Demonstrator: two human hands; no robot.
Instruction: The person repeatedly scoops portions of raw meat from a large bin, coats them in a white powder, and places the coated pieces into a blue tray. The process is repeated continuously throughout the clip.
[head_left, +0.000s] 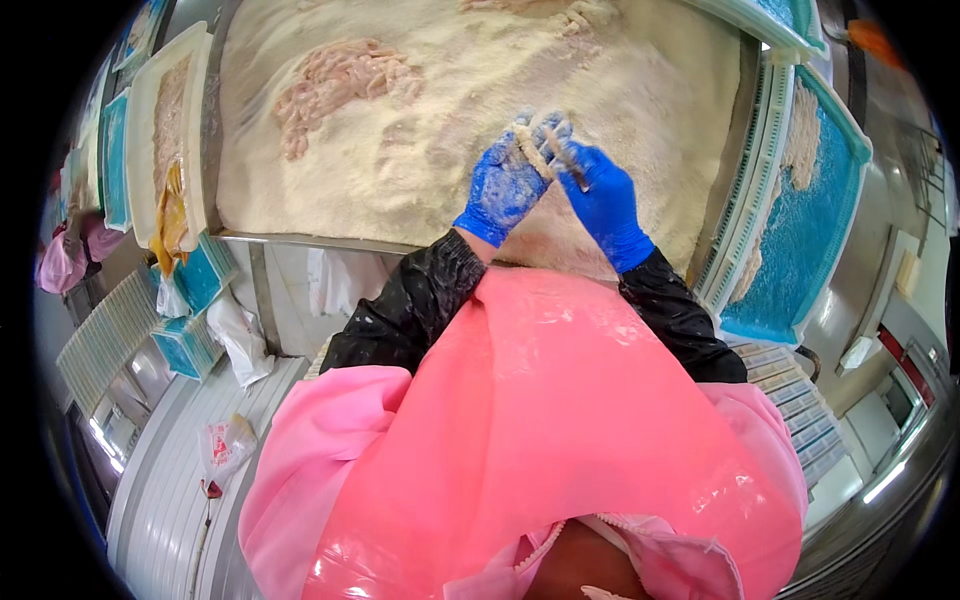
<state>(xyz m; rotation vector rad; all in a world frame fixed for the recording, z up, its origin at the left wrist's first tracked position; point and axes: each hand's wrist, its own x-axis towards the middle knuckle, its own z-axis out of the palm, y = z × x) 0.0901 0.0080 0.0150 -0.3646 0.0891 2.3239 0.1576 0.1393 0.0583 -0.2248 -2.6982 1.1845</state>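
My left hand (506, 184), in a blue glove dusted with coating, is turned palm up above a steel tray (337, 241) of pale crumbs. A crumb-coated strip (532, 152), perhaps raw meat, lies across its fingers. My right hand (600, 184), also blue-gloved, is close beside it and pinches a thin, brownish stick-like piece (566, 159); its exact kind is unclear. Pale crumbs (450, 142) spread over the tray under both hands. A heap of raw pink meat strips (349, 79) lies on the crumbs at the upper left, with more strips near the top edge.
Right of the tray, a blue plastic crate (825, 225) holds coated strips (804, 139). At the left, a white tub (136, 150) holds raw meat, with a yellow-brown glove or cloth (171, 217) over it. A person in pink (64, 262) is farther left. A plastic bag (229, 446) lies lower left.
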